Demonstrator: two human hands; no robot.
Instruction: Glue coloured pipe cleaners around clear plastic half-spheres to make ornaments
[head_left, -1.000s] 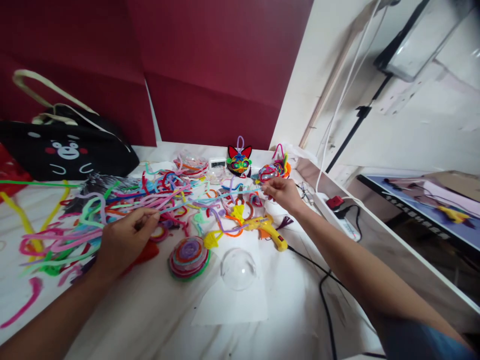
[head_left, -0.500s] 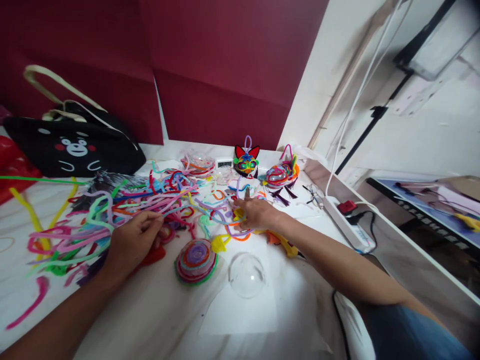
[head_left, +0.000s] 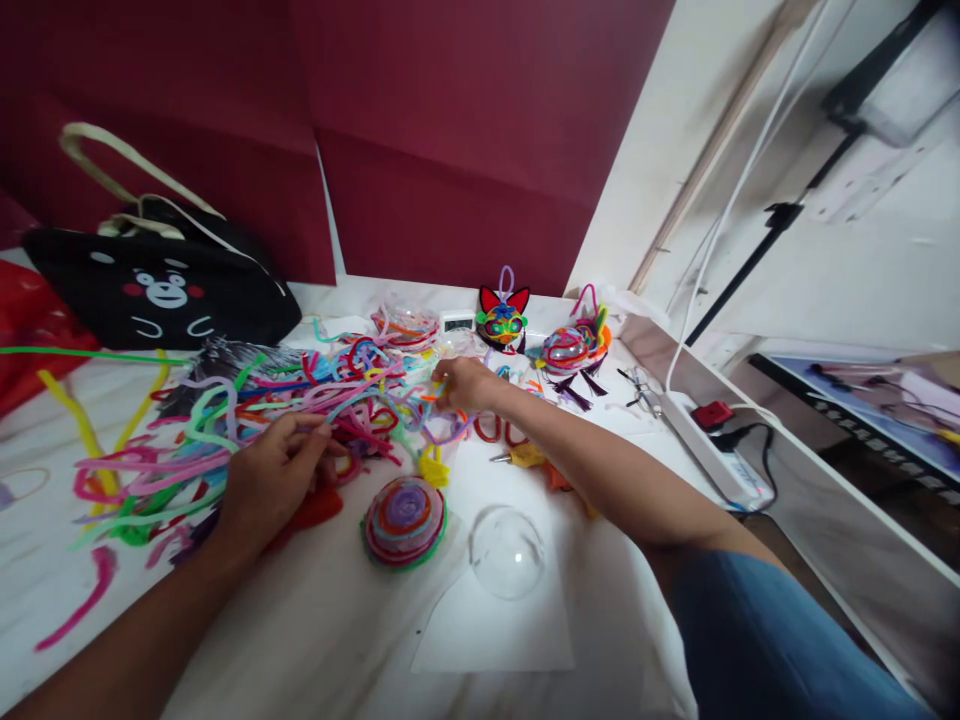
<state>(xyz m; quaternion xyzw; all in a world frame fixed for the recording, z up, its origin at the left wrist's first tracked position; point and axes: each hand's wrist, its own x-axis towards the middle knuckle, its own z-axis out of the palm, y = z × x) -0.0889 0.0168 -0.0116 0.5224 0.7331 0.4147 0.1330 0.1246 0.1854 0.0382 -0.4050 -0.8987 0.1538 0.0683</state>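
A tangled heap of coloured pipe cleaners point(head_left: 300, 400) covers the white table point(head_left: 315, 620). My left hand point(head_left: 274, 475) rests at the heap's near edge, its fingertips pinched on a pale pipe cleaner. My right hand point(head_left: 463, 385) reaches across to the heap's right side, fingers closed on pipe-cleaner strands there. A half dome wound in coloured pipe cleaners point(head_left: 405, 520) lies just in front of my left hand. Beside it sits a clear plastic half dome point(head_left: 506, 550) on a sheet of white paper point(head_left: 499, 625).
Two finished pipe-cleaner ornaments point(head_left: 502, 320) point(head_left: 574, 345) stand at the back by the red wall. A black bear-face tote bag point(head_left: 161, 290) lies at the back left. A yellow glue gun point(head_left: 525, 457) pokes out under my right forearm. Glasses point(head_left: 637, 385) and a power strip point(head_left: 712, 440) sit right.
My right hand swept left from beside the ornaments into the heap. The long pale pipe cleaner stretched between both hands is no longer taut. My left hand stayed put.
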